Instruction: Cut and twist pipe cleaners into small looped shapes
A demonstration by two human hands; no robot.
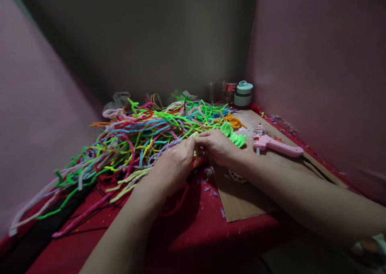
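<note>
Both hands meet over the middle of the red cloth (193, 234), fingertips almost touching. The left hand (173, 163) is curled with its fingers pinched on a pale yellow pipe cleaner (195, 135). The right hand (218, 147) pinches the same piece from the other side. Only a short bit of the pipe cleaner shows in the narrow gap between the two hands, at the tips of the thumbs and forefingers; the rest is hidden behind the knuckles, so how it is bent cannot be told

Just behind and to the left of the hands lies a big loose heap of pipe cleaners (141, 133) in green, blue, pink, red, yellow and lilac, with long strands trailing toward the near left edge. Just beyond the right hand lie green fuzzy pieces (235, 136), and behind them an orange tangle (234, 122). The right wrist rests on a cardboard sheet (241, 201), where a pink glue gun (279, 146) lies to the right, near but apart from the hand. A teal container (243, 93) stands in the far corner
</note>
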